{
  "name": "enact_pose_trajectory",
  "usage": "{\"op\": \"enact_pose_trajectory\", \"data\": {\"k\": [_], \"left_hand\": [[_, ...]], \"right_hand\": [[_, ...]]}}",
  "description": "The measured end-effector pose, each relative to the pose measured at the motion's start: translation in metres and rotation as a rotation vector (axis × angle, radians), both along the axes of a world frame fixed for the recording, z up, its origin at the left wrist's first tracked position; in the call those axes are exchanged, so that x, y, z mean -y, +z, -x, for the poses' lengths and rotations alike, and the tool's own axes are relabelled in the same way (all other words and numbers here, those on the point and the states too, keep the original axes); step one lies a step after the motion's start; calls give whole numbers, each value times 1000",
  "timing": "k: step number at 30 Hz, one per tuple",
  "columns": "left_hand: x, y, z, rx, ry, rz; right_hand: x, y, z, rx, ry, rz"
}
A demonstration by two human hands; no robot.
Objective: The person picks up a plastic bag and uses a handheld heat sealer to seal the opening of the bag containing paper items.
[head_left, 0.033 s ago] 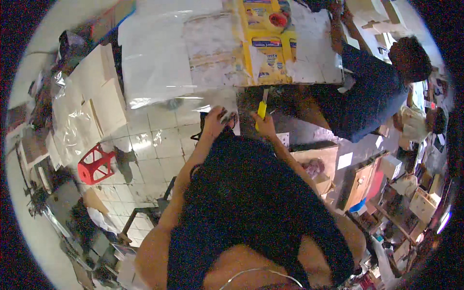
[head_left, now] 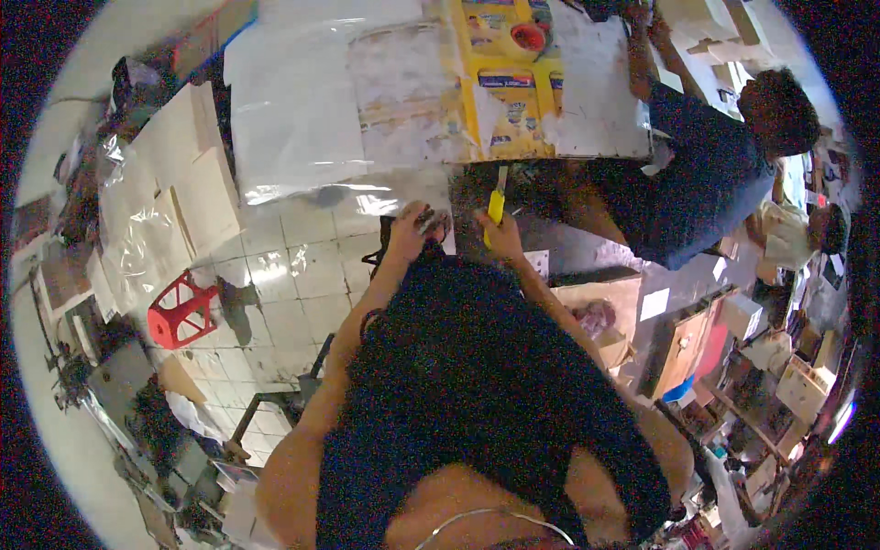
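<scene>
In my right hand (head_left: 504, 242) is a yellow-handled cutter knife (head_left: 496, 207), its narrow grey blade pointing away from me toward the near edge of the worktable (head_left: 605, 119). The fingers are wrapped round the handle. My left hand (head_left: 408, 236) is beside it, close to my body, with its fingers curled and dark marks on them; what they hold, if anything, I cannot make out. Clear plastic sheeting (head_left: 293, 110) covers the left of the tabletop and hangs over its near edge. A yellow printed sheet (head_left: 511, 115) lies right of it, with a red round object (head_left: 529, 37) on top.
A person in dark clothes (head_left: 701, 179) is at the table's right side. To the left are a red plastic stool (head_left: 179, 316) and pale cardboard sheets (head_left: 197, 197). An open cardboard box (head_left: 610, 298) stands on the floor to the right, with more boxes (head_left: 742, 316) beyond.
</scene>
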State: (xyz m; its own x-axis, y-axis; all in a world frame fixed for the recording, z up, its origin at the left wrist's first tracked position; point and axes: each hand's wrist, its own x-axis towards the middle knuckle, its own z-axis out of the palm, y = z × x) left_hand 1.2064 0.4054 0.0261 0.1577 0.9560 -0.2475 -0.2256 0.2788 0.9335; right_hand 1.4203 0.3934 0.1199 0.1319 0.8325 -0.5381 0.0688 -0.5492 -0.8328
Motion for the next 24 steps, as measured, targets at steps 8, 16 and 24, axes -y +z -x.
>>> {"op": "enact_pose_trajectory", "data": {"k": [8,16,24], "left_hand": [[3,98,-17,275,51,246],[-7,85,12,-327,-234,279],[-11,140,1,261,-111,373]], "right_hand": [[-11,21,17,-25,11,-63],[-20,14,27,-216,-44,171],[-21,24,31,-472,-188,37]]}}
